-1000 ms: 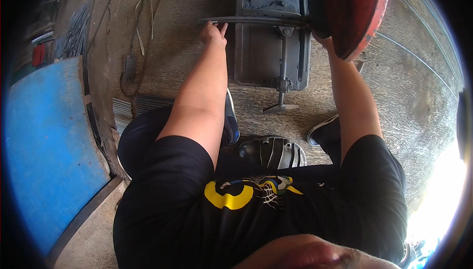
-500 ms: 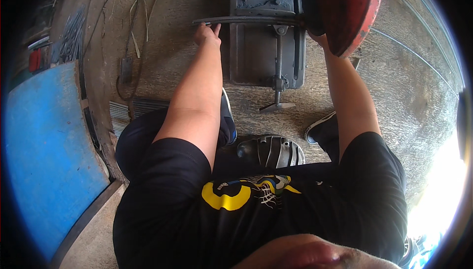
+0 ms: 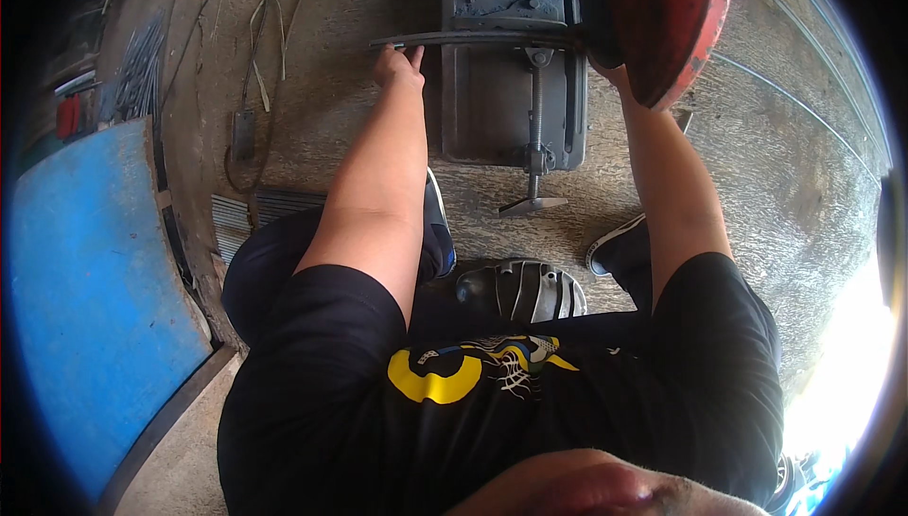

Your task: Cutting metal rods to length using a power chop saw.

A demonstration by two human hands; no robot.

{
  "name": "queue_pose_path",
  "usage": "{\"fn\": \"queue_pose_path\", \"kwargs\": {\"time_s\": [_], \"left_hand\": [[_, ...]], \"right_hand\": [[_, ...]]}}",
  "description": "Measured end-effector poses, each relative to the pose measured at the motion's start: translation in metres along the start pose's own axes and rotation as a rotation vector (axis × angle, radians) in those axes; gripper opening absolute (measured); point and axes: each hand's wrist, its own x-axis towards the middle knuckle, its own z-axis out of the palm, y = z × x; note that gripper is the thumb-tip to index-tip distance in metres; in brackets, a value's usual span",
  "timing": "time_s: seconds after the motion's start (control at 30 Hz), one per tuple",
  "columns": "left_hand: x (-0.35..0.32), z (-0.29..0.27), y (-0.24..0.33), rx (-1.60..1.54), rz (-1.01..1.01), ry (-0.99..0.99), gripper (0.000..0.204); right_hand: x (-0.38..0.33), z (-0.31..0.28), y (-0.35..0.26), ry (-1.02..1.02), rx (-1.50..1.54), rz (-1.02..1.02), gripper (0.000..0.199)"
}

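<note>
White glare blew out the lower right, floor beside it was brightly lit, upper left was dim, corners were black, blue panel was bowed by fisheye distortion.

Observing blue panel at left edge of worn floor; noting metal rods lying just beyond; finding dark block toward floor's left edge, ribbed metal piece nearer front.

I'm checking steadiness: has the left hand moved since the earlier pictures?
No: the left hand keeps its place just left of the grey machine base; only the whole view shifted slightly.
</note>
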Motion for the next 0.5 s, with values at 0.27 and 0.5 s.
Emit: {"fn": "queue_pose_path", "kwargs": {"time_s": [0.27, 0.5], "left_hand": [[0.0054, -0.0042, -0.0003, 0.023, -0.026, -0.024, 0.029], [0.0054, -0.0029, -0.0068, 0.026, 0.017, -0.032, 0.029]], "right_hand": [[0.0009, 0.0023, 0.0002, 0.008, 0.004, 0.000, 0.032], [0.0004, 0.0049, 0.0026, 0.009, 0.009, -0.003, 0.033]]}}
